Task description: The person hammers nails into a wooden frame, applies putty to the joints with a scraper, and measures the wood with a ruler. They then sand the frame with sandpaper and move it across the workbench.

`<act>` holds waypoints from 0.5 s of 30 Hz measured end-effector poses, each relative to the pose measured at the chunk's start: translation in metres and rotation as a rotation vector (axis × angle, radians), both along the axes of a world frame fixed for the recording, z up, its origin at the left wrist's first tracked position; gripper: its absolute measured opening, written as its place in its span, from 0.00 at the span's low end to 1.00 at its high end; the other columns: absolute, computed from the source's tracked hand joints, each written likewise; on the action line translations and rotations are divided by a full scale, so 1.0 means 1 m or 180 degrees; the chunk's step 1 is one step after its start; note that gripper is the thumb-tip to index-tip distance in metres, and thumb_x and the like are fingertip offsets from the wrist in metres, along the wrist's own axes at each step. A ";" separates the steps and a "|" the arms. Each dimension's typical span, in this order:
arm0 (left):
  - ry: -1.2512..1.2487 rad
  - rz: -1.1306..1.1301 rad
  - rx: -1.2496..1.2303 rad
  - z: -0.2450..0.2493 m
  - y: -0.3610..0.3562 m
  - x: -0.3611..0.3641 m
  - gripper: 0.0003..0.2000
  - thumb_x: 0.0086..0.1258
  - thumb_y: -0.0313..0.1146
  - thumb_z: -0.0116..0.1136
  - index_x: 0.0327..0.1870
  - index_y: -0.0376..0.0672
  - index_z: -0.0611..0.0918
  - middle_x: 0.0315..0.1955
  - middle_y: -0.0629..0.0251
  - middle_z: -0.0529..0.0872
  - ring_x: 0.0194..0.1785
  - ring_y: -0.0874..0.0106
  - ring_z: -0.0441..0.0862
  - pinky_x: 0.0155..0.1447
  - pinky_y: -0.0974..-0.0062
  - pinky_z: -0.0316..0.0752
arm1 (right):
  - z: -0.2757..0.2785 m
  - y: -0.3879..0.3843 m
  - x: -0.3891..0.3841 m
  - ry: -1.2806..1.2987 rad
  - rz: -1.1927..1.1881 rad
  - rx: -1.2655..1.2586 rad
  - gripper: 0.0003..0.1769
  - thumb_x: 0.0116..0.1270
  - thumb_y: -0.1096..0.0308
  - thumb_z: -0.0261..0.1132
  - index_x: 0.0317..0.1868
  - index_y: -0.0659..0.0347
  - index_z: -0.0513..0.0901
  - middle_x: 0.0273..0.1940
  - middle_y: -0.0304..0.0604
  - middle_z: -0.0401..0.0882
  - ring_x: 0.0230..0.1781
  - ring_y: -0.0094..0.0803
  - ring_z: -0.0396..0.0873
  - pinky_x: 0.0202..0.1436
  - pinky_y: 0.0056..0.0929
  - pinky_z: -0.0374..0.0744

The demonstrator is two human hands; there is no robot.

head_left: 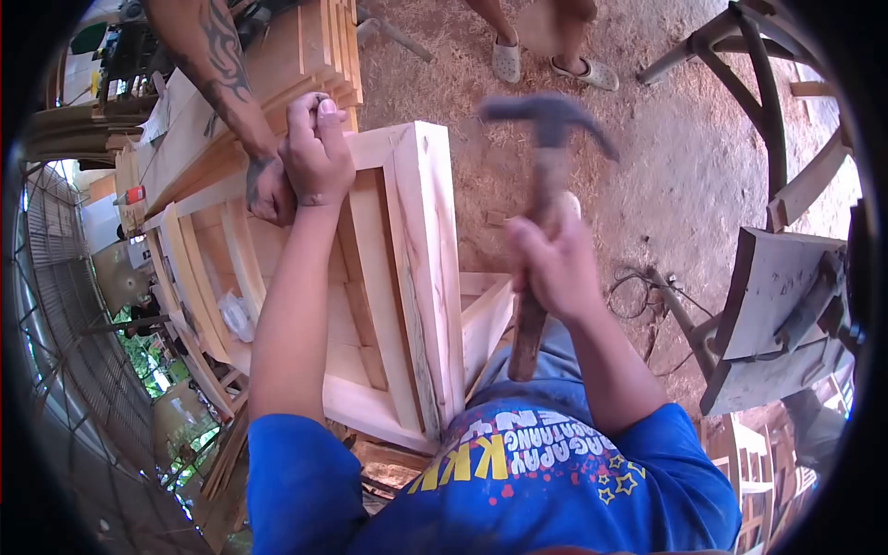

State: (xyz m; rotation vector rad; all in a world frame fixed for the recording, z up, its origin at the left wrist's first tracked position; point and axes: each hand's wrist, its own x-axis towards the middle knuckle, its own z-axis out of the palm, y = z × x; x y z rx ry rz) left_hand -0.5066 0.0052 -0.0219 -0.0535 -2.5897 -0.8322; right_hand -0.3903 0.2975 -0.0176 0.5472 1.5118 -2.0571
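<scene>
My right hand [560, 264] is closed round the wooden handle of a claw hammer [529, 338]. The hammer is raised to the right of the wooden frame, its dark head blurred by motion. A pale wooden frame [425, 250] with inner slats and panels leans close against my body. My left hand [319, 157] has its fingers curled over the frame's upper rail; the grip's underside is hidden. Just left of it, another person's hand [268, 190], on a tattooed forearm, is at the same rail.
Stacked boards [324, 46] lie beyond the frame. Another person's feet in light clogs [585, 74] stand on the sawdust-covered floor [555, 55]. At right are a dark metal stand [763, 102] and a grey board [782, 287]. A cable [634, 291] lies on the floor.
</scene>
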 end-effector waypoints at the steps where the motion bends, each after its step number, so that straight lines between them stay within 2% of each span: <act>1: 0.0003 0.0002 0.0048 -0.005 -0.003 0.000 0.09 0.83 0.33 0.53 0.51 0.35 0.79 0.35 0.55 0.91 0.40 0.64 0.93 0.39 0.68 0.89 | 0.001 0.005 -0.001 -0.0025 -0.0370 0.0173 0.11 0.77 0.68 0.63 0.49 0.65 0.70 0.28 0.41 0.79 0.17 0.27 0.78 0.20 0.29 0.78; 4: -0.0099 0.0084 0.0133 -0.006 -0.002 0.001 0.09 0.83 0.33 0.53 0.52 0.35 0.79 0.35 0.56 0.91 0.40 0.66 0.93 0.38 0.68 0.90 | -0.019 -0.010 -0.003 0.0327 -0.1991 -0.0380 0.11 0.77 0.67 0.62 0.47 0.64 0.70 0.29 0.42 0.81 0.18 0.25 0.79 0.21 0.28 0.79; 5: -0.0148 0.0124 0.0151 -0.004 0.000 0.002 0.10 0.83 0.33 0.53 0.52 0.35 0.79 0.35 0.56 0.91 0.40 0.67 0.93 0.38 0.68 0.90 | -0.021 -0.018 0.006 0.0004 -0.1217 0.0077 0.14 0.74 0.67 0.64 0.50 0.66 0.71 0.29 0.47 0.81 0.23 0.34 0.83 0.28 0.33 0.83; 6: -0.0182 0.0172 0.0153 -0.002 0.000 0.005 0.10 0.83 0.33 0.53 0.52 0.35 0.79 0.35 0.56 0.91 0.40 0.67 0.93 0.38 0.69 0.90 | -0.047 -0.044 0.030 0.0323 -0.0415 0.0373 0.15 0.72 0.67 0.65 0.51 0.67 0.72 0.29 0.50 0.82 0.27 0.41 0.85 0.33 0.38 0.83; 8: -0.0288 0.0195 0.0126 -0.001 0.001 0.003 0.10 0.84 0.33 0.52 0.53 0.35 0.78 0.35 0.56 0.90 0.40 0.68 0.92 0.39 0.69 0.90 | -0.068 -0.059 0.046 0.0735 0.0396 0.0759 0.18 0.70 0.67 0.65 0.53 0.69 0.72 0.30 0.55 0.83 0.32 0.53 0.86 0.40 0.46 0.84; 10: -0.0295 0.0112 0.0180 0.002 0.001 -0.004 0.10 0.84 0.33 0.52 0.53 0.34 0.78 0.36 0.56 0.90 0.40 0.69 0.91 0.39 0.70 0.90 | -0.064 -0.038 0.031 0.0996 0.0548 0.0934 0.20 0.68 0.67 0.65 0.54 0.71 0.72 0.32 0.60 0.84 0.36 0.61 0.86 0.45 0.51 0.83; 11: -0.0389 0.0086 0.0217 0.002 0.002 0.003 0.11 0.84 0.33 0.52 0.54 0.33 0.77 0.36 0.56 0.90 0.40 0.69 0.91 0.39 0.71 0.90 | -0.064 -0.029 0.020 0.0379 0.0954 0.0616 0.21 0.68 0.68 0.65 0.56 0.70 0.72 0.35 0.62 0.85 0.38 0.62 0.86 0.45 0.52 0.82; 12: -0.0374 0.0163 0.0294 -0.004 -0.002 0.003 0.11 0.85 0.33 0.51 0.55 0.32 0.77 0.38 0.56 0.89 0.40 0.69 0.90 0.40 0.73 0.91 | -0.074 -0.025 0.020 0.0329 0.1013 0.0598 0.21 0.68 0.67 0.64 0.57 0.69 0.72 0.36 0.63 0.85 0.38 0.62 0.86 0.45 0.51 0.82; 14: -0.0546 0.0214 0.0264 0.000 -0.002 0.000 0.12 0.86 0.32 0.49 0.57 0.31 0.75 0.41 0.53 0.89 0.37 0.69 0.90 0.43 0.75 0.86 | -0.107 -0.020 0.013 0.0393 0.0979 0.0713 0.21 0.70 0.68 0.64 0.58 0.68 0.71 0.33 0.55 0.81 0.31 0.49 0.83 0.37 0.44 0.80; 15: -0.0687 0.0282 0.0232 0.002 -0.003 0.006 0.12 0.86 0.32 0.49 0.59 0.31 0.74 0.42 0.52 0.89 0.35 0.69 0.90 0.44 0.76 0.84 | -0.124 -0.018 0.015 0.0432 0.0929 0.0799 0.20 0.71 0.69 0.64 0.59 0.67 0.71 0.30 0.46 0.78 0.24 0.37 0.79 0.28 0.37 0.78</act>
